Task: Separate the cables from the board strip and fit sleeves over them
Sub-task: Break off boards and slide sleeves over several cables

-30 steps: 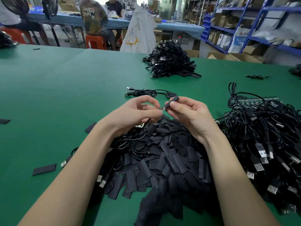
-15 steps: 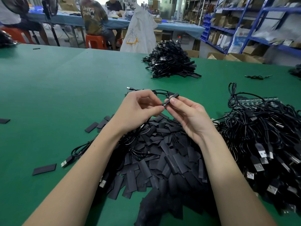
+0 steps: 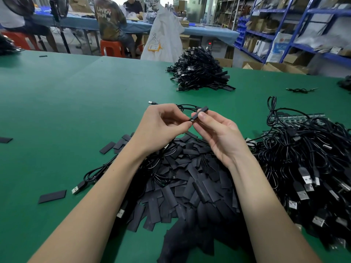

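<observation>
The sleeve [image 3: 199,114], pinched in the right hand [image 3: 221,137] above the tabletop [image 3: 76,111], slants up-right from the left hand [image 3: 161,128], whose grip pinches the cable end (barely visible) at its lower mouth.

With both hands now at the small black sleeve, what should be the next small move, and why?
Probably the left hand should feed the cable end further in while the right hand steadies the flat black tube sleeve: a small bright part still shows at the sleeve's near mouth, so it seems not fully covered.
</observation>
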{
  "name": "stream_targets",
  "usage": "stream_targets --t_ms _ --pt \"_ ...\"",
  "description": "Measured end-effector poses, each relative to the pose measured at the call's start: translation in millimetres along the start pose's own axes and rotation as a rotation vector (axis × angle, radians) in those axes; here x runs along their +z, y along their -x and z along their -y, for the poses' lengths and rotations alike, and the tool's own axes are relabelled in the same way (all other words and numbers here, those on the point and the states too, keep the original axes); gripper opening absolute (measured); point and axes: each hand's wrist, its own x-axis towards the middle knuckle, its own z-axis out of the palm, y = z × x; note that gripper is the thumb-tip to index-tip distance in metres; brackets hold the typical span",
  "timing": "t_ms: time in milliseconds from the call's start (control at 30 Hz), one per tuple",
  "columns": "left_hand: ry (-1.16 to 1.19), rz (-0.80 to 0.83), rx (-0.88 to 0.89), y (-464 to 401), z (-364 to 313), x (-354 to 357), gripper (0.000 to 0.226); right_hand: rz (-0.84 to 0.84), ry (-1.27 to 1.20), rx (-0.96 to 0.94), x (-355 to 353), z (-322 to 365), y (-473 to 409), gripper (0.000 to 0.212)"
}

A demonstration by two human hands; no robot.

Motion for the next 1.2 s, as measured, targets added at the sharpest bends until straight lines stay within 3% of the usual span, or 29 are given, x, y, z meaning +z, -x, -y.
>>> stream_targets --t_ms 167,500,833,1100,1200 --pt "0.013 -0.006 0.008 -0.3 1.4 1.7 0.010 0.066 0.020 0.037 -3.2 2.6 0.9 0.028" --pt "0.026 0.005 0.006 0.0 -0.6 2.7 0.010 0.047 -0.002 0.032 -1.0 -0.3 2.3 0.012" --pt "0.067 0.021 -0.047 -0.4 -0.7 0.0 0.007 0.087 0.079 0.018 -2.1 0.3 2.6 0.013" --pt "0.030 0.074 -0.153 -1.9 5.0 -2.5 0.008 0.020 0.179 -0.030 2.5 -0.5 2.4 0.036" --pt "0.021 0.099 -0.181 -1.9 6.9 -4.2 0.006 -0.010 0.195 -0.074 3.7 -1.3 2.5 0.033"
